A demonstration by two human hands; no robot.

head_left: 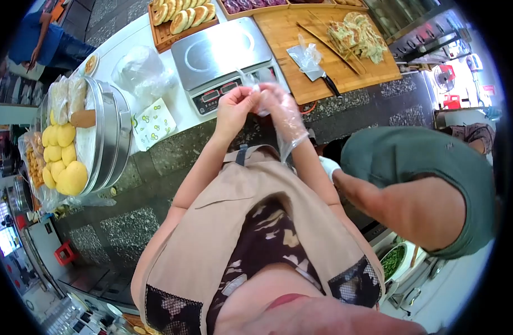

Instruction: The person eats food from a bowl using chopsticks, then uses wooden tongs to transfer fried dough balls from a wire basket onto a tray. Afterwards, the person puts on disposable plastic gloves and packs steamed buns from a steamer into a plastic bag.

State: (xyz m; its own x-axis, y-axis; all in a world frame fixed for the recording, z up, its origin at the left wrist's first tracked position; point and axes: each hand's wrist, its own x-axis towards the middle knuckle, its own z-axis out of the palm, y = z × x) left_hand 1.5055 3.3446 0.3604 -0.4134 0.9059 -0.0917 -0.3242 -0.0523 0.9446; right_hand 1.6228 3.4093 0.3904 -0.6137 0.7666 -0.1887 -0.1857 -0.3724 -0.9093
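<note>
The person's tan apron (267, 184) spreads below the two hands, which meet above the near edge of the white worktop (170, 96). The left hand (238, 104), bare, is nearly closed, thumb and fingers pinching a small piece of clear plastic (256, 89). The right hand (283, 111), in a loose transparent glove (291, 129), touches the same spot with curled fingers; it is blurred, so I cannot tell how firmly it grips. To the right, a co-worker in a green top (413, 156) reaches in with a white-gloved hand (329, 165), near a container of chopped greens (393, 261). Just beyond the person's hands, the digital scale (222, 53) rests on the worktop, its display facing them. Left of it lie a white sheet with a green print (154, 124) and, farther back, a crumpled clear bag (142, 72). At the left end stands a round metal steamer (107, 134) with yellow buns (60, 139) and bagged rolls (76, 94). Right of the scale, a wooden cutting board (284, 33) bears a cleaver (307, 62) with clear plastic on its blade, long wooden sticks (327, 47) and a heap of torn flatbread (361, 34). Behind the scale, a wooden tray (166, 39) holds browned flat cakes (181, 20), with purple food (246, 5) in another tray beside it. A person in blue (30, 39) is at the far left, beyond the worktop.
</note>
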